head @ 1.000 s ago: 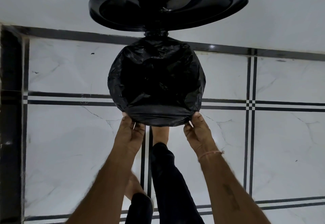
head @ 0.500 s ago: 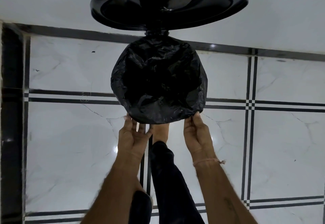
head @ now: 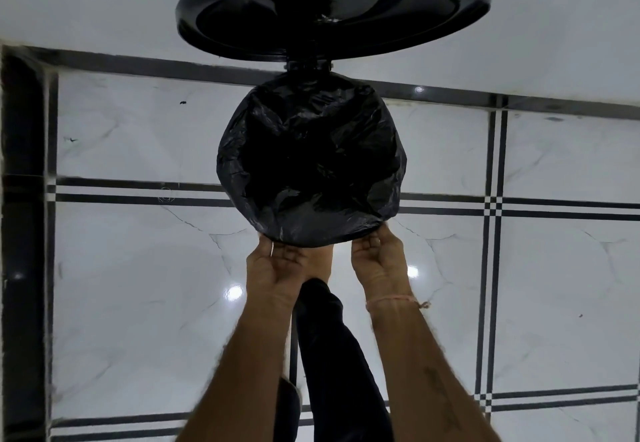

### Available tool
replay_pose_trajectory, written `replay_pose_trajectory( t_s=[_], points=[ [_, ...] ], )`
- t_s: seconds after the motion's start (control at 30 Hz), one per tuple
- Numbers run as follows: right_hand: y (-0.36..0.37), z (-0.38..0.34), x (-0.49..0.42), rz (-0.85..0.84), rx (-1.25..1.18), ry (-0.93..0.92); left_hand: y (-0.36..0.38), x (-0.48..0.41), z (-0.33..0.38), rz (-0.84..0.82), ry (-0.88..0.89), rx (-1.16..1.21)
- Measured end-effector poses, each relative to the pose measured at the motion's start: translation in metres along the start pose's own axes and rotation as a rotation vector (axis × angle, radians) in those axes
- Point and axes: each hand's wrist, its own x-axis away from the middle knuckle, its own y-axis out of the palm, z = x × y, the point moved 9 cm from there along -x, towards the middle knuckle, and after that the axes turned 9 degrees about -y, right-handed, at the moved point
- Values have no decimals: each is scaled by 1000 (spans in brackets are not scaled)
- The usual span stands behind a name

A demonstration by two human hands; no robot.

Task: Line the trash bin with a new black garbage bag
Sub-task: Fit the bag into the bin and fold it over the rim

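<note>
A black garbage bag (head: 311, 164) is spread over the mouth of the trash bin and folded down over its rim, hiding the bin's body. The bin's round black lid (head: 332, 11) stands open behind it. My left hand (head: 273, 261) and my right hand (head: 377, 258) are at the bag's near edge, palms turned up. The fingers of both curl round the folded hem, the left at the near-left and the right at the near-right.
My foot (head: 320, 263) in a black trouser leg (head: 332, 355) reaches under the bin's near side between my hands. The floor is glossy white marble tile (head: 138, 303) with black stripes. A dark vertical edge (head: 20, 233) runs along the left.
Both hands have turned from palms-down to palms-up under the bag's near hem. The left hand let go briefly, then took the hem again. The hem sits lower over the rim.
</note>
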Motion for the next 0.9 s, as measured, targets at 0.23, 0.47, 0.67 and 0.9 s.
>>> replay_pose_trajectory(
  t_s=[0.23,0.47,0.67,0.9],
  points=[
    [22,-15,33,-72,18,1,-1,-16,27,-55,49,-125],
    [-5,-22,-29,-146,-38,-132,-1,5,45,-21,56,-117],
    [-5,-26,-45,-95,47,-100,28,11,76,37,181,-470],
    [3,-26,-56,-108,70,-71,29,0,91,80,83,-462]
  ],
)
